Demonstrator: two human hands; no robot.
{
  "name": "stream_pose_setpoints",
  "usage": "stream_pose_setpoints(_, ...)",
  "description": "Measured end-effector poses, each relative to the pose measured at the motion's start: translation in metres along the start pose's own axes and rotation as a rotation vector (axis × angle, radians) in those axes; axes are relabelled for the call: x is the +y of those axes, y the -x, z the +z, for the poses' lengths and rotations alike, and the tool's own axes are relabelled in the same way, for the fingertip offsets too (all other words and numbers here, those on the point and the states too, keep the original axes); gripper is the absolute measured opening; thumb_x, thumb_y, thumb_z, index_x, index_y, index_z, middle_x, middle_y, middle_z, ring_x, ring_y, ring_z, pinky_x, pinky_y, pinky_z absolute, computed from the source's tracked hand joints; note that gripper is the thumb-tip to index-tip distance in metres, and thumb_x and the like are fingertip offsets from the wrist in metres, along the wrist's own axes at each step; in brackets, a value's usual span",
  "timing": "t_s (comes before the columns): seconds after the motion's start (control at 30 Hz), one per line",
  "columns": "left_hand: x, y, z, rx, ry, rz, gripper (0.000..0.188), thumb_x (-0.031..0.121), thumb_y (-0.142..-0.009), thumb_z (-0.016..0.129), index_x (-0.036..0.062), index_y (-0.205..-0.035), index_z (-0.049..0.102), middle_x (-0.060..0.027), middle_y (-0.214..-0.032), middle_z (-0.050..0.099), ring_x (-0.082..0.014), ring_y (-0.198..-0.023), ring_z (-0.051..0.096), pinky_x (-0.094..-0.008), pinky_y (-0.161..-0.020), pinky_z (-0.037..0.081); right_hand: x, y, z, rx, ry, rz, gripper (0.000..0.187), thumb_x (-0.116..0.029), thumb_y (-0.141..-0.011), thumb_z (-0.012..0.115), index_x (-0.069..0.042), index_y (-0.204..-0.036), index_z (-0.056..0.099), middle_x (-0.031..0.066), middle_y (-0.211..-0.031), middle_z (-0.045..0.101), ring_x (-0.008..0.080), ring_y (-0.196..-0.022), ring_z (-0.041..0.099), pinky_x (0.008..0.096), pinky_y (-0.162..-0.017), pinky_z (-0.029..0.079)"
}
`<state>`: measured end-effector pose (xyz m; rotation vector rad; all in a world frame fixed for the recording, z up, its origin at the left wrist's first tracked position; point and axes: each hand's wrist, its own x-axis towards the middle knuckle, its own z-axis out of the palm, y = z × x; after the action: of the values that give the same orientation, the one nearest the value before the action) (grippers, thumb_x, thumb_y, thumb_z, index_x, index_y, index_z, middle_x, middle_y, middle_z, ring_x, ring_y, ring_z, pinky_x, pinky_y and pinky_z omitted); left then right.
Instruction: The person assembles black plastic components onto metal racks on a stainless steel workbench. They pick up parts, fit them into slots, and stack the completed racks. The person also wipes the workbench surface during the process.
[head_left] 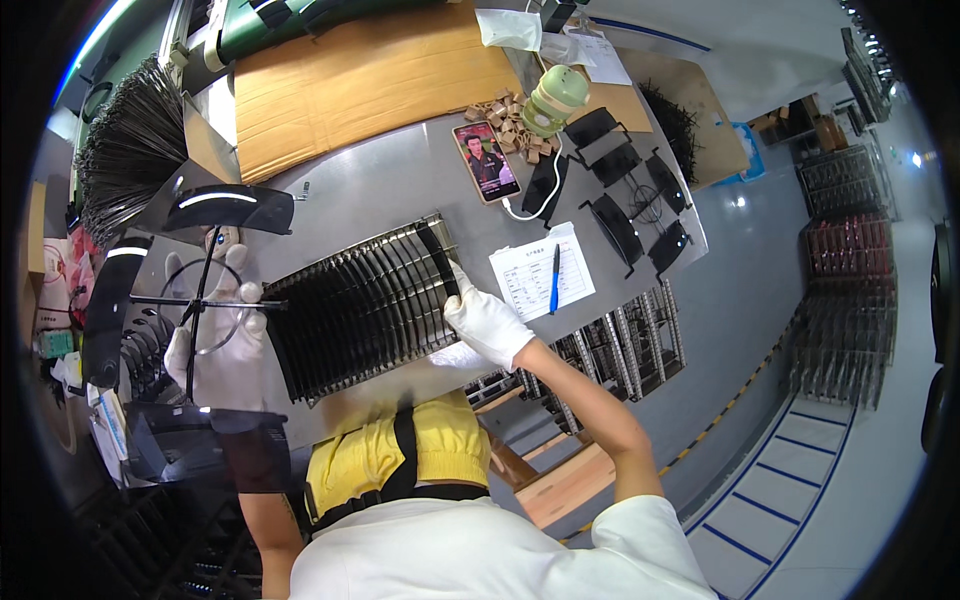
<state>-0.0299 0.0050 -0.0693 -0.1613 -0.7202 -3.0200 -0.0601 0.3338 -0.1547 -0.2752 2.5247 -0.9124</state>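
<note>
- Biggest thing here is the grey tabletop (400, 175), shiny metal-looking, running right across in front of me.
- Far side: a big sheet of brown cardboard (365, 90). Can't read any writing on it.
- Black spoked frame (204, 300) on my left, dark curved plates around it plus a thin ring. My forearm shows through the lowest plate, so that one's see-through.
- Middle of the table, near edge: a wire rack (365, 305) packed with dark curved strips, just right of that frame.
- Second frame (645, 200) with dark plates, lying at the right end.
- My left hand (230, 335), white glove, is behind the spokes with the fingers partly bent. Can't tell if it's actually gripping.
- My right hand (490, 322), also gloved, is pinching the right end of the rack.
- Paper form (515, 278): printed heading over a ruled grid, entries too tiny for me.
- Green round-topped container (556, 100), any label unreadable.
- Phone (486, 165), lit, person on screen, small blurry lettering; white cable (548, 207) plugged in.
- Blue pen (555, 280) lying on the form.
- Little brown blocks (512, 128) heaped beside the phone.
</note>
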Motion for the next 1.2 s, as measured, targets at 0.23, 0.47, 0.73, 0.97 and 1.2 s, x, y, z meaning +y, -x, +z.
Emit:
stream_pose_setpoints(0.23, 0.004, 0.006, 0.009, -0.045, 0.065, -0.139, 0.072, 0.025, -0.093, 0.059, 0.0240, -0.157, 0.025, -0.0274, -0.156, 0.023, -0.0382, -0.120, 0.050, -0.0428, -0.092, 0.055, -0.018, -0.009, 0.001, 0.089, 0.309, -0.049, 0.067, -0.044, -0.096, 0.050, 0.004, -0.141, 0.041, 0.0273, -0.089, 0.066, 0.0425, -0.074, 0.067, 0.0501, -0.071, 0.055)
stream_pose_setpoints(0.47, -0.036, 0.003, 0.044, -0.050, 0.047, -0.391, 0.075, 0.047, -0.088, 0.058, 0.0231, -0.153, 0.026, -0.0350, -0.125, 0.049, -0.0382, -0.073, 0.065, -0.0354, -0.064, 0.059, -0.089, -0.015, -0.056, 0.466, 0.102, -0.531, 0.079, -0.040, -0.076, 0.080, -0.002, -0.139, 0.051, 0.0207, -0.115, 0.063, 0.0386, -0.096, 0.065, 0.0424, -0.080, 0.056)
stream_pose_setpoints(0.73, -0.026, 0.010, 0.078, 0.443, 0.050, -0.593, 0.048, 0.047, -0.097, 0.050, 0.0087, -0.126, 0.053, -0.0264, -0.112, 0.055, -0.0326, -0.085, 0.064, -0.0338, -0.072, 0.057, -0.109, 0.000, -0.035, 0.537, 0.903, -0.750, 0.053, -0.009, -0.086, 0.062, -0.017, -0.138, 0.055, 0.0059, -0.084, 0.052, 0.0173, -0.064, 0.053, 0.0332, -0.051, 0.045)
stream_pose_setpoints(0.97, 0.045, 0.019, 0.084, 0.205, 0.304, -0.182, 0.068, 0.038, -0.100, 0.048, -0.0002, -0.149, 0.021, -0.0230, -0.122, 0.043, -0.0297, -0.080, 0.062, -0.0332, -0.064, 0.057, -0.005, -0.008, -0.048, -0.080, -0.283, 0.101, 0.069, -0.032, -0.099, 0.045, -0.011, -0.158, 0.015, 0.0297, -0.106, 0.064, 0.0420, -0.088, 0.066, 0.0477, -0.080, 0.053)
stream_pose_setpoints(1.2, 0.015, 0.019, 0.070, 0.294, 0.269, -0.439, 0.074, 0.057, -0.095, 0.045, 0.0130, -0.153, 0.027, -0.0275, -0.126, 0.045, -0.0331, -0.073, 0.065, -0.0333, -0.052, 0.056, 0.032, -0.009, -0.002, -0.093, 0.443, -0.332, 0.009, -0.008, -0.095, 0.044, 0.000, -0.094, 0.042, 0.0400, -0.133, 0.045, 0.0435, -0.075, 0.066, 0.0499, -0.066, 0.057)
